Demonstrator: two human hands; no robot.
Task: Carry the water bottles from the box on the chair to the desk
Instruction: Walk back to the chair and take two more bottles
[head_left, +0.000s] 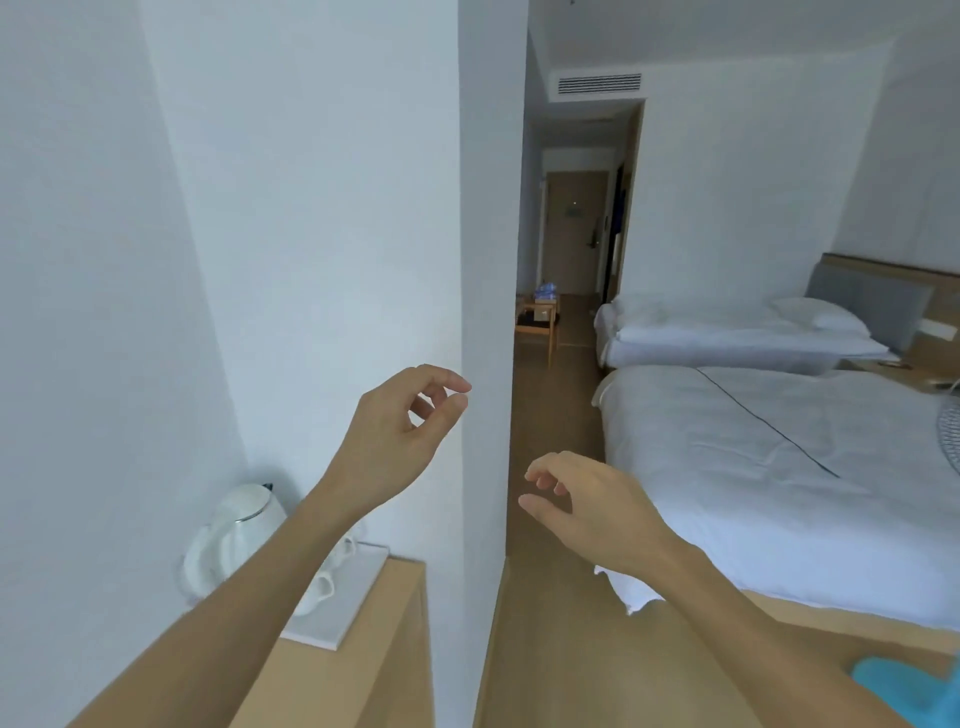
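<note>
1. Grip: both hands empty. Left hand (400, 421) has fingers loosely curled, thumb and forefinger nearly meeting but pinching nothing. Right hand (587, 499) is slack and part-open, fingers hooked downward, nothing between them.
2. Task item: water bottles (545, 291), seen only as a small bluish-wrapped bundle, far down the room. Count cannot be told at this range.
3. Container: box (544, 298), holding the bundle, resting on the seat of the chair (537, 327), a light wooden frame standing on the wood floor (566, 649) by the corridor, well apart from the person.
4. Destination: desk (384, 670), light wood, at lower left against the white wall (260, 208). On the visible part: a white kettle (234, 535) and a white tray (343, 603) carrying white cups (317, 592). No bottle shows on it; much of the top is out of view.
5. Progress, as judged: with bottles in the box and no hand loaded, at least one carry remains. How many are already delivered cannot be told.
6. Pose: both forearms reach forward from the lower edge, bare. Left is raised higher, in front of the wall corner; right is lower, over the floor beside the near bed (779, 467).
7. Surroundings: a second bed (727, 338) beyond, a dark cable (769, 431) across the near bed, a ceiling vent (599, 83).
</note>
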